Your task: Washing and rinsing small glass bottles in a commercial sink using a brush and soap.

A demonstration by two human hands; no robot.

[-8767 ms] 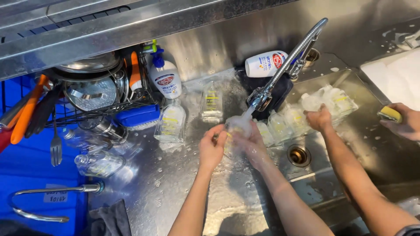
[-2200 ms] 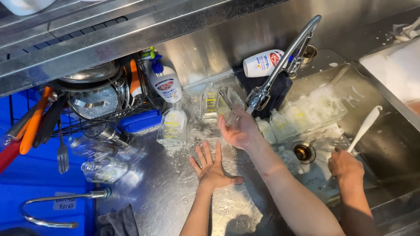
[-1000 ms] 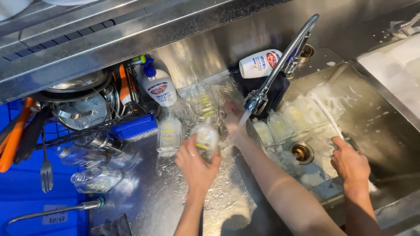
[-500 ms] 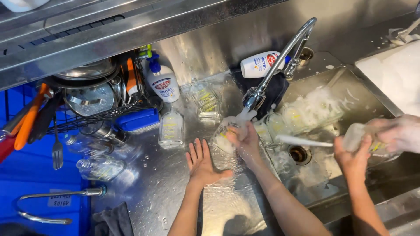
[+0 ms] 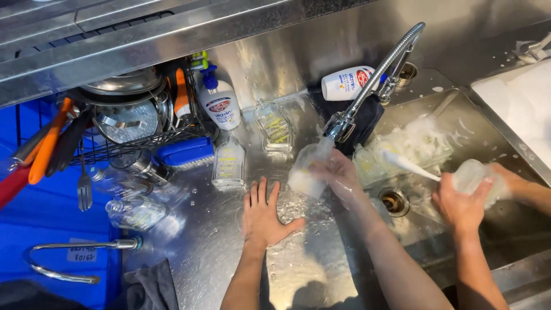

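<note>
Clutter fills the wire rack (image 5: 132,143) at far left, with clear bottles (image 5: 228,166) standing on the wet steel counter (image 5: 201,241) beside it. The left hand (image 5: 265,213) lies flat, fingers spread, on that slick surface and may slide. The right hand (image 5: 338,175) grips a soapy clear bottle (image 5: 307,175) under the faucet (image 5: 367,86); wet soap could let it slip and knock its neighbours. Further right, a co-worker's hands (image 5: 462,206) scrub another bottle (image 5: 473,175) with a brush (image 5: 407,163), close enough to bump.
</note>
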